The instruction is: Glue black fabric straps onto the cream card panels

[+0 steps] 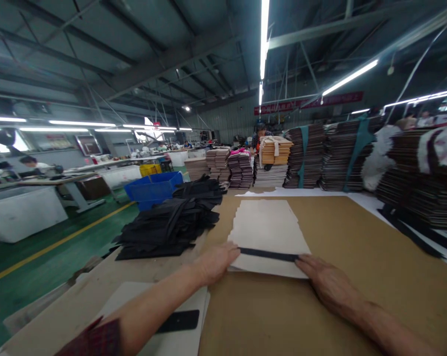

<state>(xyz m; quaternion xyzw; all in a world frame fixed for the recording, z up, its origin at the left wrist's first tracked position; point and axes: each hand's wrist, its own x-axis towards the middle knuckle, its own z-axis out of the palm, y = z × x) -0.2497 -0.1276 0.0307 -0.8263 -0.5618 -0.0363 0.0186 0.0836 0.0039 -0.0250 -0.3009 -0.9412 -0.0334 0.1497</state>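
A dark strip (268, 254) lies across the near part of a stack of pale sheets (269, 222) on the brown board. My left hand (219, 262) has its fingers together on the strip's left end, at the sheets' left edge. On the strip's right end rest the fingertips of my right hand (329, 283), with the fingers close together and the palm down past the sheets' right edge. Under my left forearm, more pale sheets (188, 341) carry a black piece (181, 321), partly covered by the arm.
Black strips (160, 227) lie piled at the left of the brown board (356, 237). Tall stacks of dark pieces (340, 158) line the back and right. Blue bins (152, 188) stand on the floor at left. A person (261, 134) is behind the stacks.
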